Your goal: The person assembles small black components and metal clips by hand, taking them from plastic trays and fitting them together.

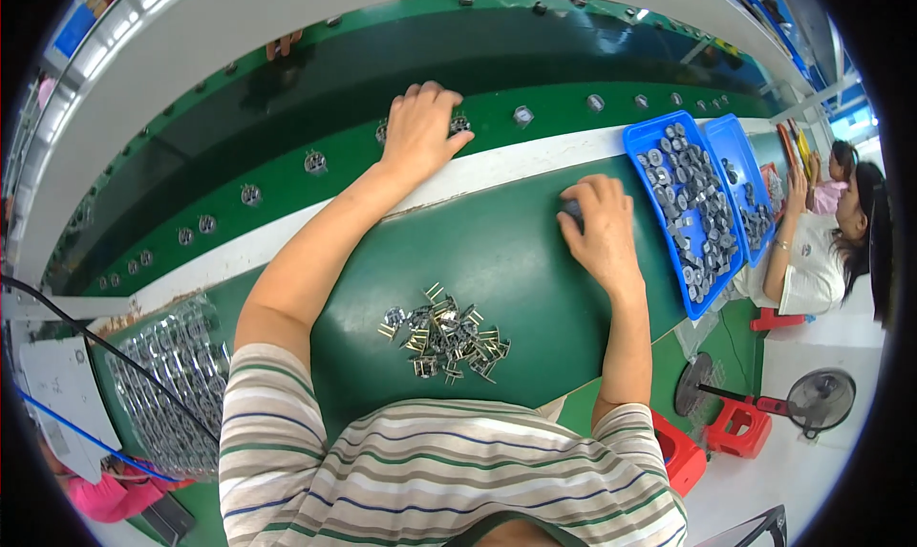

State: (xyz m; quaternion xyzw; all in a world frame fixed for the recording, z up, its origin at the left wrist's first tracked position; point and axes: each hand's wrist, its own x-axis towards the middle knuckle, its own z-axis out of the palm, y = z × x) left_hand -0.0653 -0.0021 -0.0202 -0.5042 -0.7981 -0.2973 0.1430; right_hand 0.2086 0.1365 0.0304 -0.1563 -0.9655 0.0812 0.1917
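My left hand (418, 131) reaches over the green conveyor belt, its thumb apart from the fingers. A small round part with metal pins (460, 125) lies on the belt between thumb and fingertips, and another part sits partly hidden at the hand's left side. Over the green tabletop my right hand (604, 230) is closed around a dark grey round piece (571, 209), mostly covered by the fingers. Close to my body lies a loose pile of small parts with brass-coloured pins (449, 339).
Blue trays (695, 299) of grey round pieces stand at the right. Single parts (315, 162) are spaced along the belt, behind a white rail (535, 155). Clear plastic trays (172, 375) lie at the left. A co-worker (812, 251) sits at the right, near a fan (821, 399).
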